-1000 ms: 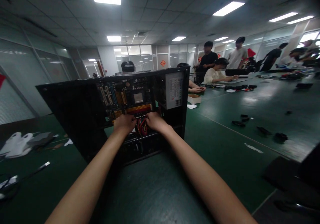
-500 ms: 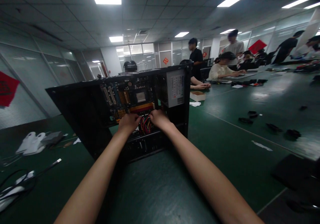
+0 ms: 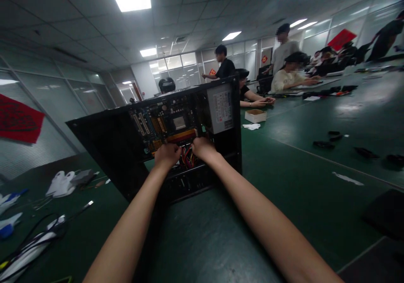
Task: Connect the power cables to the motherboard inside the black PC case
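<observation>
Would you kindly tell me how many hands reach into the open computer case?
2: the left hand, left of the coloured wires, and the right hand, right of them; no others show.

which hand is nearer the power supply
The right hand: it sits just below the power supply in view, while the left hand is farther off, across the coloured cables.

There are the wearer's two hands (image 3: pixel 167 154) (image 3: pixel 203 148), one computer case (image 3: pixel 107 144), one circuit board (image 3: pixel 170 114), one power supply (image 3: pixel 220 109), one box (image 3: pixel 256 116).
</observation>
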The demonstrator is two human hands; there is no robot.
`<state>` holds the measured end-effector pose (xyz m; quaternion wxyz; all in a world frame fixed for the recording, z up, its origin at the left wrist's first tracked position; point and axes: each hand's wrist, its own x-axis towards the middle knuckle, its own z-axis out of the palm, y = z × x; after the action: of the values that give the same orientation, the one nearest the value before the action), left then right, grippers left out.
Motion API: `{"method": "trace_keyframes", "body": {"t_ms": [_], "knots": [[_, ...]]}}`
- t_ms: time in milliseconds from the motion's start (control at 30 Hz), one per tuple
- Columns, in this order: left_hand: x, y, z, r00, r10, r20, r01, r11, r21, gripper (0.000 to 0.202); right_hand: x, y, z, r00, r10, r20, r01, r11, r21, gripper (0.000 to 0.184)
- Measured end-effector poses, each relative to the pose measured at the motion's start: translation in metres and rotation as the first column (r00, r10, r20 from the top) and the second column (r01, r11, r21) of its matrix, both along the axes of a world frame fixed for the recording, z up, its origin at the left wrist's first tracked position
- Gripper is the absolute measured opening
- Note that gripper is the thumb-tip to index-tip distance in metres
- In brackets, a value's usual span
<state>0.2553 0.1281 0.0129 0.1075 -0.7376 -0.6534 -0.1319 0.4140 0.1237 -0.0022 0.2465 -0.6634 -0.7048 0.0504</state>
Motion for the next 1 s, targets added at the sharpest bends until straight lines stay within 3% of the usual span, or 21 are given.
{"method": "trace_keyframes", "body": {"t_ms": [167,267,367,467,533,633,733,833,933,1000], "knots": [[-0.015,0.003,-0.003,0.979,-0.185,0.089,0.189,0.981,-0.037,0.036,-0.003,-0.013,0.002,0.996,0.078,0.043,-0.082,0.992,0.093,0.039],[-0.024,-0.001,-0.002,0.951,-0.242,0.191,0.241,0.970,0.026,0.041,0.000,-0.024,0.005,0.990,0.120,0.070,-0.127,0.987,0.101,0.044],[-0.027,-0.014,0.002,0.936,-0.264,0.233,0.247,0.964,0.101,0.045,0.007,-0.037,0.003,0.992,0.078,0.102,-0.091,0.987,0.134,0.050],[-0.024,-0.035,0.002,0.927,-0.316,0.200,0.311,0.949,0.055,0.044,0.020,-0.053,-0.006,0.988,0.041,0.147,-0.065,0.985,0.160,0.061],[-0.020,-0.053,-0.006,0.939,-0.312,0.147,0.308,0.950,0.046,0.043,0.030,-0.063,-0.016,0.974,0.062,0.219,-0.096,0.985,0.146,0.069],[-0.010,-0.082,-0.031,0.977,-0.201,0.073,0.188,0.971,0.149,0.045,0.043,-0.073,-0.028,0.931,0.144,0.336,-0.199,0.970,0.138,0.070],[0.001,-0.103,-0.057,0.991,-0.131,0.002,0.121,0.924,0.363,0.029,0.048,-0.074,-0.033,0.910,0.159,0.382,-0.237,0.957,0.168,0.071],[0.006,-0.111,-0.069,0.994,-0.112,0.001,0.101,0.905,0.414,0.022,0.048,-0.070,-0.038,0.906,0.141,0.399,-0.240,0.948,0.209,0.068],[0.003,-0.113,-0.067,0.987,-0.160,-0.025,0.157,0.907,0.392,0.019,0.051,-0.069,-0.045,0.900,0.180,0.396,-0.317,0.895,0.313,0.057],[0.000,-0.115,-0.065,0.979,-0.202,-0.026,0.197,0.908,0.369,0.019,0.057,-0.071,-0.047,0.894,0.236,0.381,-0.407,0.783,0.470,0.046]]}}
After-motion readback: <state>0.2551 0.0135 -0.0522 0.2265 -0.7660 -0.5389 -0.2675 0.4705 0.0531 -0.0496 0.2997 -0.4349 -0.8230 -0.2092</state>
